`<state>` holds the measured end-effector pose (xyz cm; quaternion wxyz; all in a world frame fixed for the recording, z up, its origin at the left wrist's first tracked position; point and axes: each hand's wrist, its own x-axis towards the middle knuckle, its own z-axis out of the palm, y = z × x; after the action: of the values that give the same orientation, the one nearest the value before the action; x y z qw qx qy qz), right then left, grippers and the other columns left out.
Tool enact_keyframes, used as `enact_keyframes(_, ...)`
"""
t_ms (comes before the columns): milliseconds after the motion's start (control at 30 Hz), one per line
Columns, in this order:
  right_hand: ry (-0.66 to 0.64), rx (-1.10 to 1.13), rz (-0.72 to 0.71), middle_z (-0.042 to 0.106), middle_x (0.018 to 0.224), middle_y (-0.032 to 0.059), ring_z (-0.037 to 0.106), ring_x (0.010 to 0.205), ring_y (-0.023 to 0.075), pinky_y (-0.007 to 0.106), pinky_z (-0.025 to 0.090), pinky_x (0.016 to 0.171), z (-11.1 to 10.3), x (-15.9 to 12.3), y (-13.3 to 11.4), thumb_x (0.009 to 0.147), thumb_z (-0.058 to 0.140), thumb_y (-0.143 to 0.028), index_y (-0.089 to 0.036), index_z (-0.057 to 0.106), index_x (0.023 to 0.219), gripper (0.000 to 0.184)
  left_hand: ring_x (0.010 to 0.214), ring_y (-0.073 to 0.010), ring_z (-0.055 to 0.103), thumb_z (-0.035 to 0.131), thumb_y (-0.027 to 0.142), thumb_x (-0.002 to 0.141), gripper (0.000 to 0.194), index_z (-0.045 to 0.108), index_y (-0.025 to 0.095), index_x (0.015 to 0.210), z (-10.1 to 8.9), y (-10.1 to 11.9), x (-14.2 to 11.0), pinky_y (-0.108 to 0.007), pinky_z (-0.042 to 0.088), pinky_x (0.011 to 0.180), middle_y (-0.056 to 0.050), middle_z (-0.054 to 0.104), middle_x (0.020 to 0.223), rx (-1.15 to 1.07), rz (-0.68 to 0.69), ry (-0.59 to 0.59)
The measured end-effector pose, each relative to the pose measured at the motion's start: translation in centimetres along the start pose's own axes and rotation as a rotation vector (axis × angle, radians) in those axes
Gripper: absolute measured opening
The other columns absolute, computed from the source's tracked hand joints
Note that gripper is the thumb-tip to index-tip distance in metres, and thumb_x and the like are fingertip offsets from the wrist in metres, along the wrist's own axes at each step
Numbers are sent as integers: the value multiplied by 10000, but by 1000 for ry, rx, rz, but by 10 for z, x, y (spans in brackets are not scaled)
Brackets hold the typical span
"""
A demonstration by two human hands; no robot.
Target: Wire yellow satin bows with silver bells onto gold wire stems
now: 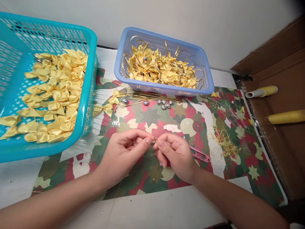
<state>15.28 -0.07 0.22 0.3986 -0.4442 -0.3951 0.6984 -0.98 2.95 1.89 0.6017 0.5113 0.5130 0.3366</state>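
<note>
Both hands meet over the patterned sheet, fingertips almost touching. My left hand (126, 151) is closed in a pinch of thumb and forefinger. Opposite it, my right hand (177, 156) pinches too, its other fingers curled under. Whatever lies between the fingertips is too small to make out. Beside the right hand, partly hidden by it, lies a pink slotted tool (201, 156). Beyond the hands are several silver beads (164, 103), a bundle of gold cords (147, 95) and loose yellow ribbon bows (103, 110).
A turquoise basket (92, 39) with several yellow bows stands at left. Behind, a blue basket (164, 87) holds bows with gold cord loops. Gold thread scraps (226, 143) lie at right on the patterned sheet (152, 183). Yellow tubes (287, 117) stick out by the cardboard (281, 73).
</note>
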Motion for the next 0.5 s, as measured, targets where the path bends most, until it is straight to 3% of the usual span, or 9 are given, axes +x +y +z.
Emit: enact_keyframes(500, -12, -8, 5, 498, 461, -89, 435, 450, 46, 176, 373, 499, 0, 0, -1, 940, 539, -346, -185, 604, 801, 221, 436, -53, 422, 642, 255, 769, 149, 690, 169, 658, 1, -3, 0, -125, 346, 394, 32, 562, 497, 23, 78, 23)
